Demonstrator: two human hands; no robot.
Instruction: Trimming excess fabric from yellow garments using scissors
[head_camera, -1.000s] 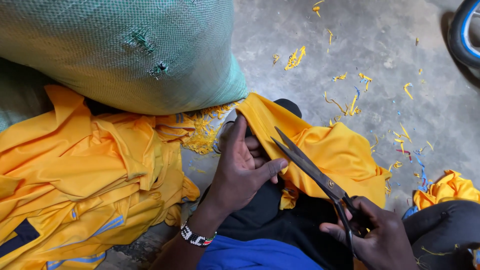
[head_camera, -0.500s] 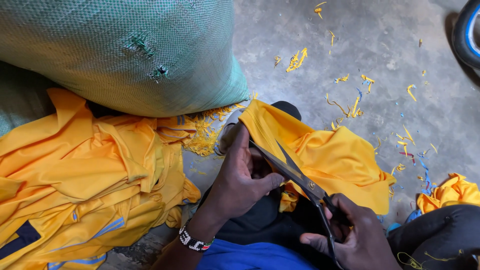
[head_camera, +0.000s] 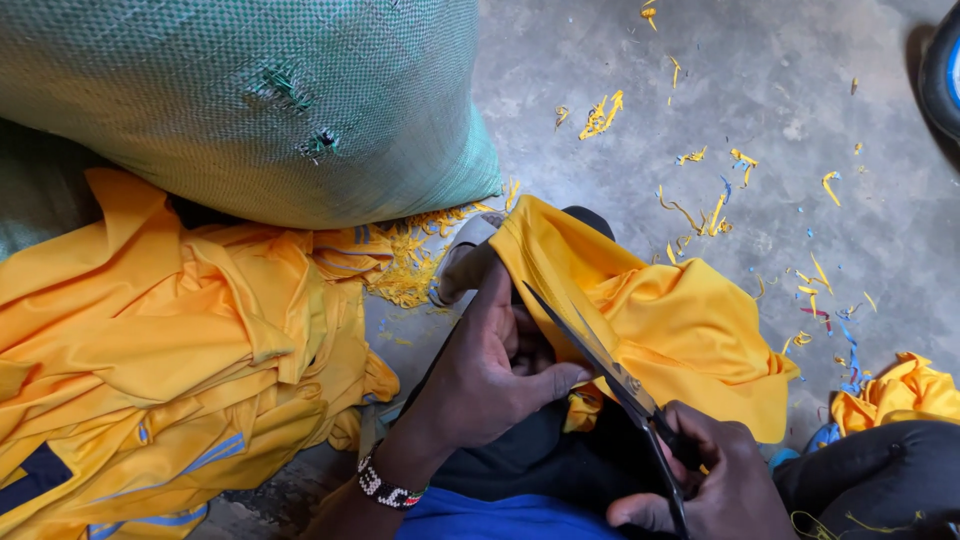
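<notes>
Scissors (head_camera: 600, 350) had slid deeper along the yellow fabric (head_camera: 680, 320) draped over the knee — blades nearly shut; right hand (head_camera: 710, 480) gripped their handles, left hand (head_camera: 490, 370) pinched the cloth's edge.

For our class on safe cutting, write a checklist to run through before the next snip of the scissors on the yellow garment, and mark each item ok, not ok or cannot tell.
1. Right hand grips the scissors by the handles: ok.
2. Left hand holds the yellow garment beside the blades: ok.
3. Left thumb clear of the blades: not ok, its tip lies right beside them.
4. Blades lie against the cloth edge: ok.
5. How far the blades are open: cannot tell.
6. Pile of yellow garments lies apart from the cut, against the green woven sack: ok.
</notes>
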